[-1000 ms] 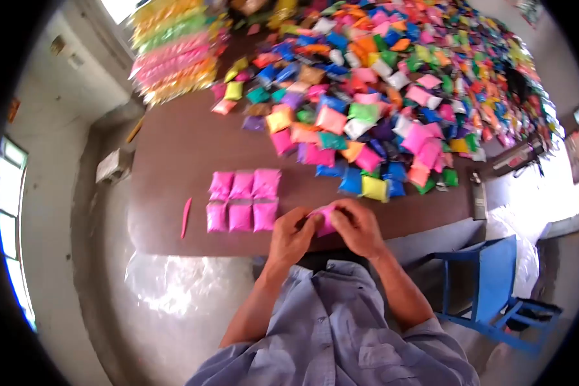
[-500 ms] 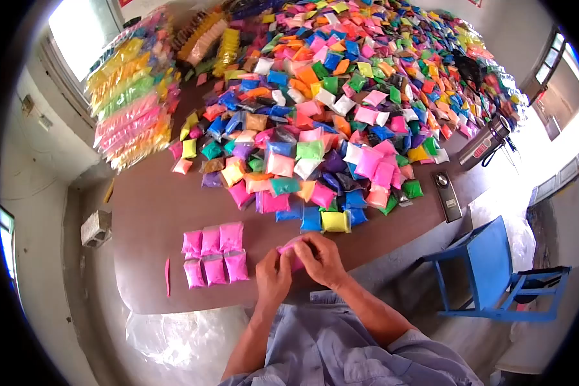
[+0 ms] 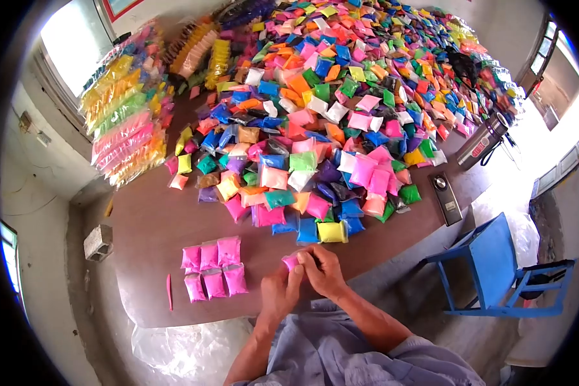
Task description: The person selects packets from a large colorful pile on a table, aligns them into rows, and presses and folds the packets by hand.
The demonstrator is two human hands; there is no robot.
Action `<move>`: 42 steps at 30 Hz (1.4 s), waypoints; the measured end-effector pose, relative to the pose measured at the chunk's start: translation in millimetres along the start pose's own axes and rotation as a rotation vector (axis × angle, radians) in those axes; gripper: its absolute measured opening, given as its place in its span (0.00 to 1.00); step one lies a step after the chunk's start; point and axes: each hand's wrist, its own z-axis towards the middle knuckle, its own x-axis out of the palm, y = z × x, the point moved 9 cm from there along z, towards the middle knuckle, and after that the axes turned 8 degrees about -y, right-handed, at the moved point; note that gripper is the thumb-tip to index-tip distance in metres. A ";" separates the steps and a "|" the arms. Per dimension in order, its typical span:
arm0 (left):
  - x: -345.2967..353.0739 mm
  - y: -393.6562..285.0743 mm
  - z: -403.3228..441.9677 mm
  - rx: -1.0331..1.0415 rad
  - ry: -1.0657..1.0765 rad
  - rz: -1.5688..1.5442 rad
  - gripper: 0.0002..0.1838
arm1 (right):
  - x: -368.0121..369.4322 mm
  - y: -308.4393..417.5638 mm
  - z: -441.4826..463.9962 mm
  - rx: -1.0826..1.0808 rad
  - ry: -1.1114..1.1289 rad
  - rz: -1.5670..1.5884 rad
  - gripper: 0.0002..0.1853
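Observation:
Between my two hands, near the table's front edge, is a small pink packet (image 3: 290,261), mostly covered by fingers. My left hand (image 3: 280,293) grips its lower left side, thumb raised against it. My right hand (image 3: 321,270) pinches it from the right with thumb and fingers. To the left lie two rows of filled pink packets (image 3: 213,269), three in each row, close together. Left of those rests a thin pink strip-like tool (image 3: 170,292). Just beyond my hands, a yellow packet (image 3: 332,232) marks the near edge of the heap.
A large heap of multicoloured packets (image 3: 341,116) covers the back of the brown table (image 3: 154,238). Strips of joined packets (image 3: 125,122) hang at the left. A steel flask (image 3: 484,141) and a dark rectangular device (image 3: 445,199) sit right. A blue chair (image 3: 479,260) stands beside the table.
The pink packet shows more above my left hand now, and my left thumb has straightened. Both hands sit slightly lower in view, as the camera has tilted a little.

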 end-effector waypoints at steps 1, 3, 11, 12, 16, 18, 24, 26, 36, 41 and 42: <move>1.0 5.3 -1.4 0.037 -0.010 0.038 0.17 | 1.0 -1.3 0.0 -0.001 0.004 0.003 0.10; -0.2 5.6 -2.5 0.073 -0.022 0.075 0.16 | 6.8 -6.3 0.4 0.041 0.060 0.016 0.12; -5.6 6.0 -5.6 -0.022 -0.049 0.024 0.17 | 12.2 -0.1 2.2 0.021 0.100 -0.088 0.14; -6.4 7.0 -5.5 -0.022 -0.055 0.023 0.17 | 9.4 0.4 1.7 0.010 0.053 -0.053 0.14; -5.5 5.6 -3.4 -0.034 -0.052 -0.060 0.21 | 6.0 -4.3 -1.8 0.057 0.074 -0.077 0.13; -6.3 20.4 -2.8 -0.133 -0.081 -0.155 0.20 | 6.4 -0.3 -1.3 -0.048 0.072 -0.089 0.12; -15.0 16.7 -2.6 -0.032 -0.153 0.004 0.16 | 14.7 12.5 -0.7 -0.043 0.125 -0.118 0.11; -16.3 14.8 -4.6 -0.006 -0.173 -0.008 0.16 | 14.7 11.9 0.2 -0.034 0.140 -0.160 0.11; -9.4 13.8 -3.1 -0.064 -0.120 -0.020 0.18 | 10.2 4.2 -3.8 -0.075 0.101 -0.151 0.10; -13.8 14.4 -3.7 -0.017 -0.145 -0.037 0.16 | 15.5 12.4 -3.1 -0.039 0.133 -0.153 0.11; -15.4 12.3 -3.9 0.012 -0.163 -0.041 0.16 | 15.9 14.3 -2.9 -0.049 0.127 -0.163 0.12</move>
